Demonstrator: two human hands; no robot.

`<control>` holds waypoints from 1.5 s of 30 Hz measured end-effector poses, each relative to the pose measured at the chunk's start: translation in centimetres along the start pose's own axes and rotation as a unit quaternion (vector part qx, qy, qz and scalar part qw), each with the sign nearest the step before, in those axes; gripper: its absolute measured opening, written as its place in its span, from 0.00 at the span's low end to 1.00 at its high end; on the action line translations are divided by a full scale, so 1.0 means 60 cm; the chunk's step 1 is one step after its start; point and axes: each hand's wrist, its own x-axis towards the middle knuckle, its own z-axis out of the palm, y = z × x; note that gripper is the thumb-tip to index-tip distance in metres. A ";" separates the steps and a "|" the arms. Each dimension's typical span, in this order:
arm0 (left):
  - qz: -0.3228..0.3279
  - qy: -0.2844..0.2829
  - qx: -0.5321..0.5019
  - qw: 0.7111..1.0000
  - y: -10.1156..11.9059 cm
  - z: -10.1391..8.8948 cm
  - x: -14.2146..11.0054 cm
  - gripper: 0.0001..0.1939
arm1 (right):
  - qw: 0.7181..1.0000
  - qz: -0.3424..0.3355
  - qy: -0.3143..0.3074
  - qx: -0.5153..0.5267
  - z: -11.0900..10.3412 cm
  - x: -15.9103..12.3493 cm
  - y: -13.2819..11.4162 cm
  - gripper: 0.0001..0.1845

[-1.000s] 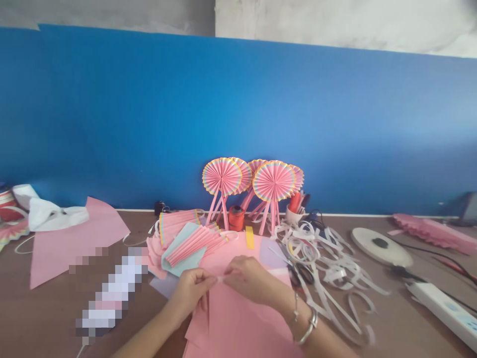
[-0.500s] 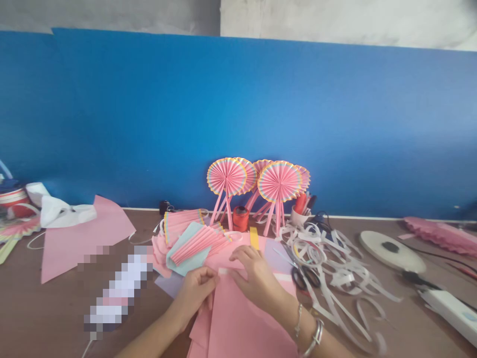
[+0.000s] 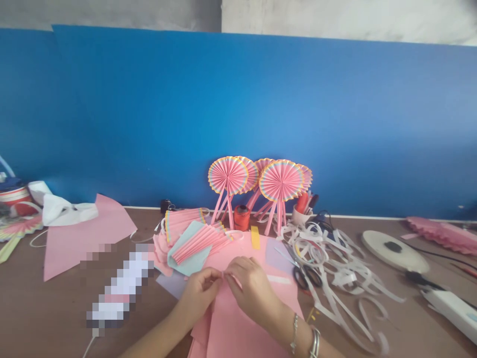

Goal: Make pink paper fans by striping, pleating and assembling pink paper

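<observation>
My left hand and my right hand meet at the far edge of a pink paper sheet lying on the brown table. Both hands pinch that edge with closed fingers, fingertips almost touching each other. The sheet lies on top of a stack of more pink sheets. Just beyond my hands lie several pleated pink paper strips on a pale green sheet. Bracelets show on my right wrist.
Finished round pink paper fans on sticks stand against the blue wall behind an orange thread spool. Curled white paper strips and scissors lie right of my hands. A white disc, power strip and loose pink sheet also lie about.
My right hand drew back from the sheet's far edge to meet my left hand, and both now pinch the edge together. The view shifted slightly.
</observation>
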 end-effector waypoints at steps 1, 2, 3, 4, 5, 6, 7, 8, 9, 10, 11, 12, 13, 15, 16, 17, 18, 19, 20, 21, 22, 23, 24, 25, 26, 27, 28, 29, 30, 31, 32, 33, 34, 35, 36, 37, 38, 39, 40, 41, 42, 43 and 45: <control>0.001 -0.002 0.006 1.000 -0.001 0.000 -0.001 0.14 | 1.000 0.004 -0.001 0.008 0.001 0.000 0.000 0.10; 0.003 -0.002 0.011 1.000 -0.002 0.000 -0.002 0.14 | 1.000 0.008 -0.002 0.017 0.001 0.000 0.000 0.10; 0.005 -0.002 0.016 1.000 -0.003 0.000 -0.003 0.14 | 1.000 0.010 -0.001 0.026 0.002 0.000 0.000 0.10; 0.008 0.001 0.022 1.000 -0.003 0.000 -0.003 0.14 | 0.999 0.012 -0.001 0.034 0.002 0.001 0.001 0.09; 0.011 0.003 0.028 1.000 -0.003 0.000 -0.004 0.13 | 0.999 0.012 -0.002 0.040 0.001 0.001 0.001 0.09; 0.014 0.004 0.033 0.999 -0.003 0.000 -0.004 0.13 | 0.999 0.010 -0.002 0.044 0.001 0.000 0.002 0.09; 0.018 0.004 0.037 0.999 -0.003 -0.001 -0.004 0.12 | 0.999 0.006 -0.004 0.046 0.001 0.000 0.004 0.10; 0.021 0.004 0.040 0.999 -0.003 -0.001 -0.004 0.12 | 0.999 0.001 -0.007 0.046 0.000 0.000 0.005 0.10; 0.025 0.003 0.042 0.999 -0.003 -0.001 -0.004 0.12 | 0.999 -0.004 -0.011 0.045 0.000 -0.001 0.006 0.10; 0.028 0.002 0.043 0.999 -0.004 -0.001 -0.004 0.12 | 0.999 -0.009 -0.016 0.042 0.000 -0.001 0.006 0.10; 0.031 0.001 0.044 0.999 -0.004 -0.001 -0.004 0.11 | 0.999 -0.011 -0.018 0.038 -0.001 -0.002 0.006 0.09; 0.035 -0.001 0.045 0.998 -0.005 -0.001 -0.004 0.11 | 0.999 -0.013 -0.019 0.033 -0.001 -0.002 0.006 0.09; 0.037 -0.003 0.045 0.998 -0.006 0.000 -0.005 0.11 | 0.999 -0.013 -0.018 0.028 -0.002 -0.003 0.005 0.09; 0.035 -0.006 0.047 0.998 -0.009 0.001 -0.005 0.11 | 1.000 -0.011 -0.014 0.026 -0.002 -0.003 0.003 0.09; 0.030 -0.006 0.047 0.998 -0.010 0.001 -0.005 0.11 | 0.999 -0.007 -0.012 0.031 -0.003 -0.003 0.002 0.09; 0.028 -0.005 0.046 0.999 -0.011 0.002 -0.005 0.11 | 0.999 -0.002 -0.011 0.042 -0.003 -0.003 0.002 0.09; 0.026 -0.003 0.045 0.999 -0.011 0.002 -0.005 0.11 | 0.998 0.004 -0.009 0.056 -0.003 -0.002 0.001 0.09; 0.025 -0.002 0.043 0.999 -0.011 0.003 -0.005 0.11 | 0.997 0.011 -0.007 0.072 -0.004 -0.002 0.001 0.09; 0.025 -0.002 0.040 0.999 -0.010 0.003 -0.006 0.11 | 0.996 0.019 -0.004 0.088 -0.004 -0.002 0.001 0.09; 0.026 -0.002 0.037 0.999 -0.009 0.003 -0.006 0.11 | 0.994 0.028 -0.003 0.104 -0.004 -0.001 0.000 0.09; 0.025 -0.002 0.035 0.999 -0.008 0.003 -0.006 0.11 | 0.992 0.039 -0.002 0.120 -0.004 0.000 0.000 0.08; 0.023 -0.003 0.032 0.999 -0.007 0.003 -0.007 0.12 | 0.989 0.054 -0.002 0.135 -0.004 0.001 0.000 0.08; 0.021 -0.004 0.028 0.999 -0.006 0.002 -0.007 0.12 | 0.986 0.072 -0.001 0.148 -0.004 0.002 0.001 0.08; 0.019 -0.005 0.023 1.000 -0.006 0.002 -0.008 0.12 | 0.983 0.093 -0.001 0.161 -0.003 0.004 0.001 0.08; 0.017 -0.005 0.016 1.000 -0.006 0.002 -0.008 0.12 | 0.978 0.113 -0.001 0.173 -0.003 0.006 0.001 0.08; 0.014 -0.006 0.009 1.000 -0.007 0.002 -0.007 0.13 | 0.974 0.132 -0.001 0.183 -0.004 0.008 0.002 0.08; 0.011 -0.006 0.002 1.000 -0.008 0.001 -0.007 0.13 | 0.970 0.148 -0.002 0.193 -0.004 0.009 0.003 0.08; 0.009 -0.005 -0.005 1.000 -0.009 0.001 -0.006 0.13 | 0.966 0.159 -0.006 0.204 -0.005 0.011 0.004 0.08; 0.008 -0.002 -0.011 1.000 -0.010 0.001 -0.005 0.13 | 0.963 0.165 -0.013 0.215 -0.006 0.012 0.005 0.08; 0.006 0.001 -0.015 1.000 -0.011 0.002 -0.005 0.13 | 0.960 0.165 -0.020 0.225 -0.008 0.013 0.006 0.08; 0.004 0.003 -0.019 1.000 -0.011 0.002 -0.004 0.13 | 0.958 0.162 -0.028 0.234 -0.010 0.014 0.007 0.08; 0.004 0.005 -0.021 1.000 -0.011 0.002 -0.004 0.13 | 0.957 0.158 -0.036 0.240 -0.011 0.014 0.008 0.08; 0.004 0.005 -0.023 1.000 -0.010 0.001 -0.004 0.13 | 0.957 0.151 -0.042 0.245 -0.013 0.014 0.009 0.08; 0.006 0.005 -0.025 1.000 -0.009 0.001 -0.003 0.13 | 0.957 0.143 -0.044 0.247 -0.015 0.013 0.010 0.09; 0.010 0.004 -0.026 1.000 -0.007 0.000 -0.003 0.12 | 0.960 0.132 -0.040 0.245 -0.017 0.013 0.012 0.09; 0.016 0.005 -0.028 0.999 -0.006 -0.001 -0.003 0.11 | 0.964 0.120 -0.034 0.236 -0.018 0.013 0.014 0.10; 0.022 0.006 -0.030 0.999 -0.005 -0.002 -0.003 0.11 | 0.968 0.109 -0.029 0.223 -0.019 0.013 0.016 0.11; 0.026 0.007 -0.033 0.999 -0.004 -0.003 -0.003 0.10 | 0.972 0.100 -0.028 0.210 -0.020 0.013 0.017 0.13; 0.027 0.006 -0.038 0.999 -0.004 -0.004 -0.003 0.09 | 0.974 0.098 -0.033 0.202 -0.021 0.013 0.019 0.14; 0.026 0.001 -0.043 0.999 -0.004 -0.004 -0.003 0.09 | 0.974 0.101 -0.041 0.199 -0.021 0.013 0.020 0.14; 0.025 -0.006 -0.046 0.999 -0.005 -0.004 -0.003 0.09 | 0.973 0.105 -0.051 0.201 -0.020 0.013 0.020 0.14; 0.025 -0.013 -0.046 0.999 -0.006 -0.003 -0.003 0.08 | 0.971 0.105 -0.057 0.205 -0.020 0.014 0.020 0.13; 0.029 -0.020 -0.039 0.999 -0.008 -0.002 -0.002 0.08 | 0.974 0.092 -0.053 0.201 -0.017 0.014 0.018 0.13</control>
